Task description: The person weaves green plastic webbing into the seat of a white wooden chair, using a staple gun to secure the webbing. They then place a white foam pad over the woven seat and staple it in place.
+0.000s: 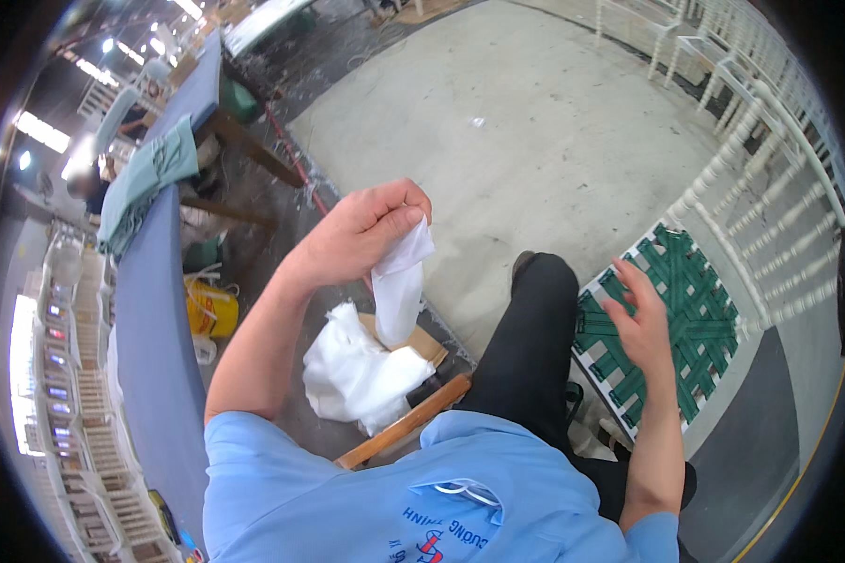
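Raised in front of me, my left hand pinches the top of a white cloth bag-like piece, which hangs down from the fingers. My right hand is over the green woven-strap seat of a white chair, fingers apart and nothing in them. Whether it touches the straps I cannot tell. The chair's white spindle back rises to the right of the seat. Below my left hand lies a heap of white cloth beside a piece of brown cardboard.
On the left runs a long blue-covered table with a grey-green cloth over its edge. A yellow bucket stands beneath. White chairs line the upper right; more chair frames stand far left. A wooden bar lies close to my waist.
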The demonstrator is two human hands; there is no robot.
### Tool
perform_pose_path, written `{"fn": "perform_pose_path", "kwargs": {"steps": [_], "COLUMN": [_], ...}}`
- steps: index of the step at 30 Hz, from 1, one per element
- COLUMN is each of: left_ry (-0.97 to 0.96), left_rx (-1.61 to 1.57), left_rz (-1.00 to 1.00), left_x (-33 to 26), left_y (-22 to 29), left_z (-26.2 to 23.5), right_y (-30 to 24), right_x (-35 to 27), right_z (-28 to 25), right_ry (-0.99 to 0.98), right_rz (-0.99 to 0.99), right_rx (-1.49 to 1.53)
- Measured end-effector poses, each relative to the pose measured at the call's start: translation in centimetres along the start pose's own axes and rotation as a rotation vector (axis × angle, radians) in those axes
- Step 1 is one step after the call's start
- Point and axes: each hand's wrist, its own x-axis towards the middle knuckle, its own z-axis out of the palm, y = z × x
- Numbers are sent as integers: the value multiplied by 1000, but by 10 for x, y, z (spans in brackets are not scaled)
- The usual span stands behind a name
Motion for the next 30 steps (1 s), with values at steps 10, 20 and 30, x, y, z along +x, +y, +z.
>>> {"fn": "perform_pose_path", "kwargs": {"steps": [10, 20, 30], "left_ry": [28, 535, 335], "left_rx": [430, 488, 66], "left_rz": [601, 823, 793], "left_x": [45, 157, 251], "left_y": [192, 253, 309], "left_z": [13, -4, 61], "right_y": [-155, -74, -87], "right_x": [78, 50, -73], "right_z": [-42, -234, -387], "right_ry": [-250, 267, 703], "right_rz": [-603, -126, 7], "right_rx": [326, -280, -399]}}
